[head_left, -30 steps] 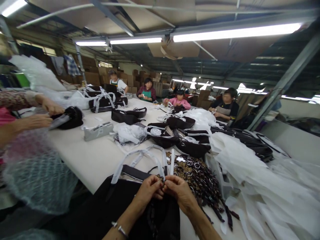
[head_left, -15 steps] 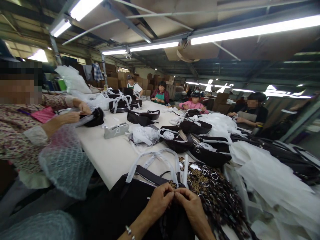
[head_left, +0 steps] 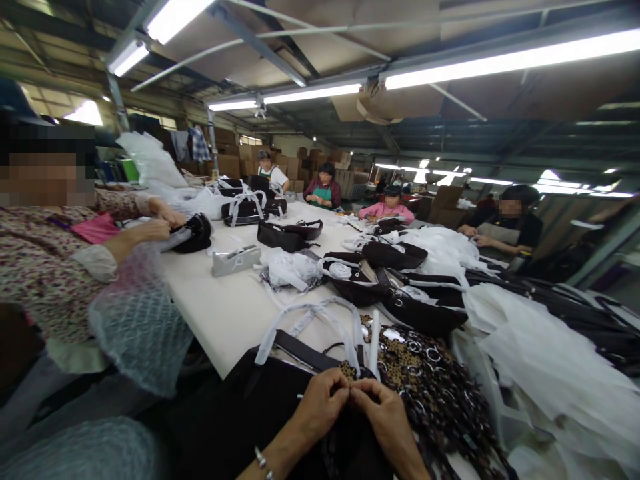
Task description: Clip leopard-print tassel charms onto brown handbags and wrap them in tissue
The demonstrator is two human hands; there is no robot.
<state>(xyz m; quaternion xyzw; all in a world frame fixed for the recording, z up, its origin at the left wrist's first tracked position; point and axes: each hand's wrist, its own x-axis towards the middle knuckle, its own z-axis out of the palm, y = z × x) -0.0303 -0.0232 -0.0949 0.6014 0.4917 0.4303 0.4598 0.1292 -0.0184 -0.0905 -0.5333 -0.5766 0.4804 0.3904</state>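
Note:
My left hand [head_left: 323, 403] and my right hand [head_left: 377, 407] meet fingertip to fingertip, both pinching at something too small to make out. They are over a black handbag [head_left: 270, 393] that lies at the table's near edge. Its handles [head_left: 300, 313] stand up, wrapped in pale protective strip. Just beyond my fingers a leopard-print piece [head_left: 349, 369] shows by the base of a handle. Beside my right hand spreads a heap of leopard-print charms with metal rings [head_left: 430, 367].
More black handbags [head_left: 357, 280] lie farther along the white table [head_left: 210, 307]. A grey box-like holder [head_left: 236, 260] stands left of a clear plastic bundle [head_left: 293, 270]. White sheets [head_left: 540, 347] are piled at right. A co-worker [head_left: 55, 267] sits close on the left; several others work beyond.
Both hands keep almost the same pinching pose over the handbag. The whole view has shifted slightly, with things sitting a little farther right.

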